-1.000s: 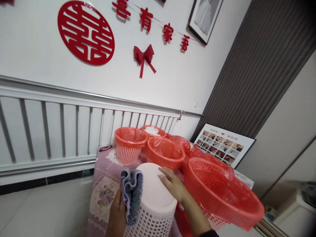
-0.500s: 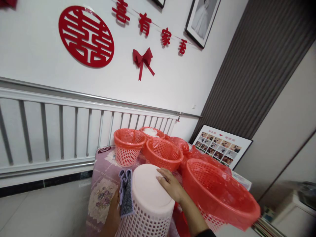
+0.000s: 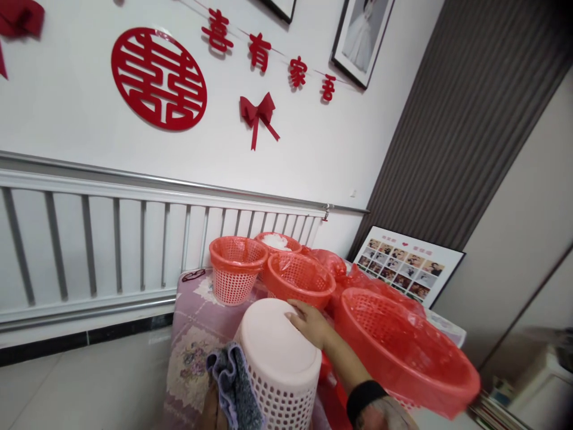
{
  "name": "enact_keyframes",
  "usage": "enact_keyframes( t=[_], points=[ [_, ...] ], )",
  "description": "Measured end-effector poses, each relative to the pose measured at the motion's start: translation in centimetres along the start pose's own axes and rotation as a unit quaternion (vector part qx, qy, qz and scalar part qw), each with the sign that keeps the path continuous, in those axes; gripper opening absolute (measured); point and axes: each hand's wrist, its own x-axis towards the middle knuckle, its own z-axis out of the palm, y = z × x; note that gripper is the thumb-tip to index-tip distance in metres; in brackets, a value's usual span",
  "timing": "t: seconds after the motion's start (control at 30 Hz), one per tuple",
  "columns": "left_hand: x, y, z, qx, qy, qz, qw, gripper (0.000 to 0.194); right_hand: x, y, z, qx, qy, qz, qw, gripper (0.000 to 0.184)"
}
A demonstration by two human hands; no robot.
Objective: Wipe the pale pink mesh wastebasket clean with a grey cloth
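A white perforated plastic basket point(image 3: 282, 340) is upside down before me, its round solid base facing up. My right hand point(image 3: 311, 322) reaches over from the right and holds it by the edge of that base, fingers on the top. At the basket's left side is a grey cloth point(image 3: 235, 382) with a lilac border, pressed against the wall and bunched up. My left hand point(image 3: 211, 409) grips the cloth from behind; most of its fingers are hidden by it.
Baskets lined with red plastic bags stand behind: a small one point(image 3: 237, 269), a middle one point(image 3: 299, 280) and one with white stuff point(image 3: 276, 242). A large red-lined basket point(image 3: 403, 352) is at right. Glasses point(image 3: 193, 275) lie on the flowered tablecloth point(image 3: 190, 358) near the radiator point(image 3: 129, 239).
My left hand and the cloth have moved down along the basket's side. My right hand stays on the base. The view has shifted slightly.
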Motion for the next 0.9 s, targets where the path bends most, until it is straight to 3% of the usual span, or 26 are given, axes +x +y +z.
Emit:
enact_keyframes(
  t=[0.1, 0.2, 0.33, 0.43, 0.53, 0.67, 0.9],
  points=[
    [-0.4, 0.7, 0.1, 0.023, -0.017, -0.01, 1.0, 0.046, -1.2, -0.9, 0.0, -0.105, 0.039, 0.023, 0.993, 0.057],
    [-0.3, 2.5, 0.3, 0.034, -0.044, 0.003, 0.998, 0.055, -3.1, -2.3, 0.7, -0.184, 0.019, 0.073, 0.98, 0.06],
    [0.5, 6.8, 1.5, 0.042, -0.154, 0.053, 0.986, 0.071, -5.0, -3.8, 1.7, -0.211, 0.018, 0.079, 0.974, 0.056],
    [1.5, 9.9, 2.8, 0.031, -0.149, 0.067, 0.986, 0.077, -5.4, -4.3, 1.9, -0.224, 0.027, 0.064, 0.972, 0.053],
    [2.3, 11.5, 3.5, 0.011, -0.152, 0.069, 0.986, 0.072, -5.3, -4.2, 1.9, -0.229, 0.034, 0.067, 0.971, 0.051],
    [2.5, 10.5, 3.0, -0.001, -0.154, 0.046, 0.987, 0.063, -5.1, -4.0, 2.1, -0.231, 0.039, 0.066, 0.97, 0.05],
    [2.2, 3.0, 0.6, 0.057, -0.11, -0.055, 0.991, 0.066, -5.3, -4.3, 2.1, -0.226, 0.039, 0.074, 0.97, 0.05]
  ],
)
